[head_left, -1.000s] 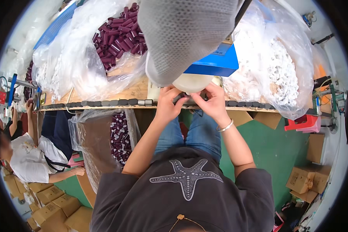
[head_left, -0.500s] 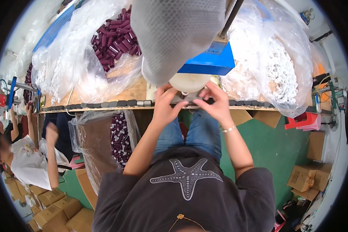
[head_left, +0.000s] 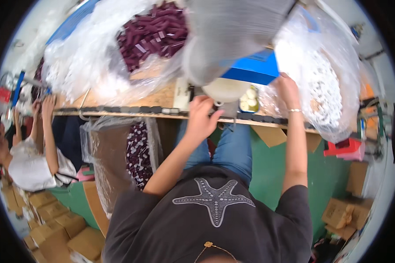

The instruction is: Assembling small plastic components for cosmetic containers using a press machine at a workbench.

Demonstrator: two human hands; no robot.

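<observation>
Thumb and forefinger of the left hand (head_left: 202, 116) stand apart at frame centre, just beside a small white fitting (head_left: 218, 104) under the round cream-white cover (head_left: 225, 90). Right hand (head_left: 288, 90), right of centre: beside the blue box-shaped housing (head_left: 254, 71), near white plastic pieces (head_left: 324, 85) heaped at upper right; fingertips blurred, so cannot tell whether it grips anything. Maroon tubes (head_left: 156, 35) lie piled at upper left.
</observation>
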